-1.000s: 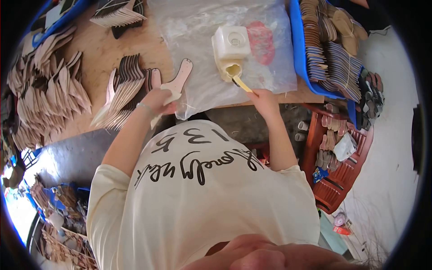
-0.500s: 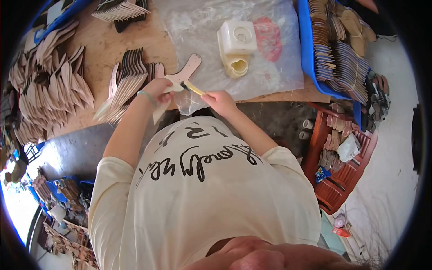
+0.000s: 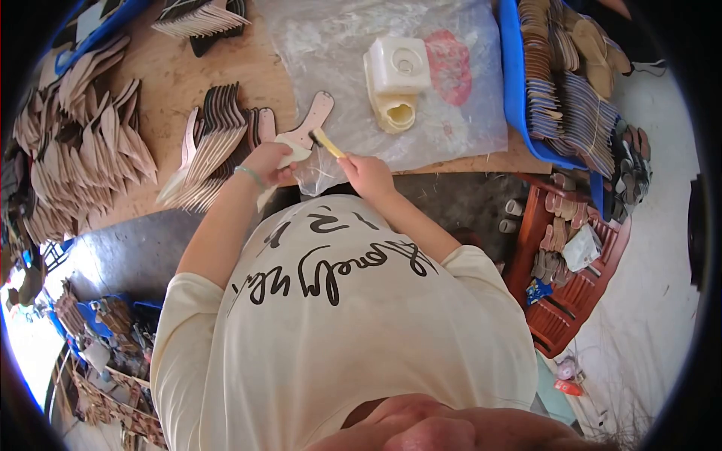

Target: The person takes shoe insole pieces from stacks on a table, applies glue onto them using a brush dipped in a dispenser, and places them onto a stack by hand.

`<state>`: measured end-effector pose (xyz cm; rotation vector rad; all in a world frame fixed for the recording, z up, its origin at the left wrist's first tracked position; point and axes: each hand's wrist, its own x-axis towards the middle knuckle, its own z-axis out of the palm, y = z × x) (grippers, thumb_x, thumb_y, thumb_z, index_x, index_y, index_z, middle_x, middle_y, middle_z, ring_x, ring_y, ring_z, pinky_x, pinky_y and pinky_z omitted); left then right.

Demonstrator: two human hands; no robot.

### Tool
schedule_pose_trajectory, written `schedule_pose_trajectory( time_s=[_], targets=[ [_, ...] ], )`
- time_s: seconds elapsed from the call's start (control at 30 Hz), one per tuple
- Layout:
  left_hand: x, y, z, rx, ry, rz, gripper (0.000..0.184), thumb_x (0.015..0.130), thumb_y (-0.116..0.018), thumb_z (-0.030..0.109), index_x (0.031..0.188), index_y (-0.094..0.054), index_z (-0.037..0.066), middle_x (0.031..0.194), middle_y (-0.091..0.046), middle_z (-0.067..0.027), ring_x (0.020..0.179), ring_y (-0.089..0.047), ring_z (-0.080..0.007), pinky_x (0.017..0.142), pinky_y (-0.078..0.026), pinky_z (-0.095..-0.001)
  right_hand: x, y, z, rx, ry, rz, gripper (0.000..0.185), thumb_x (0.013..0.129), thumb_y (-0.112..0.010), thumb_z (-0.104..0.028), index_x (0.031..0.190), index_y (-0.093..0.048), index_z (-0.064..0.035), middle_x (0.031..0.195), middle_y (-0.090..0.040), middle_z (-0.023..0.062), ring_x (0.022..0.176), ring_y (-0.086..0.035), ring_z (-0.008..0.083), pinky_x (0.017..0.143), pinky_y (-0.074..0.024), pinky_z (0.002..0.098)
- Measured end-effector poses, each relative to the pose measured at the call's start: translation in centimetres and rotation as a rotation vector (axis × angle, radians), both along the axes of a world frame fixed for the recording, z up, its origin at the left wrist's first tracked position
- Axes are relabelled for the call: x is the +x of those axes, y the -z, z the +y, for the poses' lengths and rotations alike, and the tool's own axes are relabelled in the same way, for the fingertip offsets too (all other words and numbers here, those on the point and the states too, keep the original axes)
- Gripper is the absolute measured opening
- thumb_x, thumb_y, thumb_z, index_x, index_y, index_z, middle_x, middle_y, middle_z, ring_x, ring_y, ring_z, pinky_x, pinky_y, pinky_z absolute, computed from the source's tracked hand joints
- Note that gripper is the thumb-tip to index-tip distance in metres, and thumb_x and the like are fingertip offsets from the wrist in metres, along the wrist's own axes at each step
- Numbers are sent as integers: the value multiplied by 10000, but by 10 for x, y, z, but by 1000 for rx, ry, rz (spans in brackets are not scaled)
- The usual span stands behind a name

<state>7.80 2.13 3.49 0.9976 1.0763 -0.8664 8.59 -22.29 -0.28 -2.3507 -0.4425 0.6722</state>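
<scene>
My left hand (image 3: pixel 266 161) is closed on the pale end of a shoe insole (image 3: pixel 314 116). This piece is pinkish with a light heel part, and its far end points up and right over the plastic sheet. A small brush (image 3: pixel 329 143) with a yellow handle and dark bristles is pinched in my right hand (image 3: pixel 370 177). The bristles are at the edge of the insole; whether they touch it I cannot tell. Beside my left hand, a fanned row of insoles (image 3: pixel 214 139) lies on the table. Beyond my right hand stands a white plastic container (image 3: pixel 401 64) with a yellowed open spout.
Clear plastic sheet (image 3: pixel 466 135) with a pink stain covers part of the wooden table (image 3: pixel 263 68). More insoles (image 3: pixel 90 158) are heaped at the left. A blue crate (image 3: pixel 514 83) of bundled soles stands at the right, above a red-brown rack (image 3: pixel 560 316) holding shoe parts.
The brush has moved slightly up and right along the insole, toward its far part. My left hand and the insole have shifted slightly; both grips stay the same.
</scene>
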Motion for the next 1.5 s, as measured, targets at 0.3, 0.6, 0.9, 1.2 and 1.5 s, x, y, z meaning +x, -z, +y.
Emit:
schedule_pose_trajectory(
  time_s=[0.3, 0.6, 0.9, 1.2, 1.5],
  targets=[
    [-6, -8, 0, -114, 3, -29, 214, 900, -473, 149, 996, -512, -38, 645, -546, -54, 424, -444, -91, 349, -341, -205, 41, 5, 13, -215, 84, -38, 331, 904, -524, -314, 776, -668, -44, 682, -625, 184, 672, -617, 386, 619, -475, 488],
    [-3, -17, 4, -154, 23, -35, 211, 893, -467, 145, 966, -500, -50, 626, -511, -48, 392, -385, -82, 322, -282, -212, 80, 18, 39, -374, -52, -156, 340, 889, -543, -327, 774, -688, -42, 721, -655, 163, 698, -645, 357, 623, -487, 479],
    [-9, -14, 5, -90, 74, -61, 215, 897, -454, 138, 1006, -503, -40, 626, -506, -41, 383, -370, -69, 314, -266, -205, 70, 7, 39, -185, -229, -128, 289, 880, -550, -330, 839, -685, -78, 730, -653, 164, 685, -637, 361, 616, -481, 484],
    [-25, 10, 0, -51, 234, -216, 184, 814, -559, 79, 976, -536, -5, 641, -522, -38, 413, -400, -68, 329, -246, -207, 30, -15, 43, 84, -305, 97, 286, 884, -553, -316, 918, -696, -71, 727, -642, 181, 667, -616, 365, 619, -478, 452],
    [-33, 14, -12, 104, 347, -299, 131, 773, -575, 75, 862, -533, -12, 612, -521, -36, 427, -439, -93, 347, -271, -240, 25, -27, 46, 301, -109, 431, 291, 882, -580, -297, 914, -703, -36, 695, -626, 189, 608, -591, 333, 591, -456, 402]
  ],
)
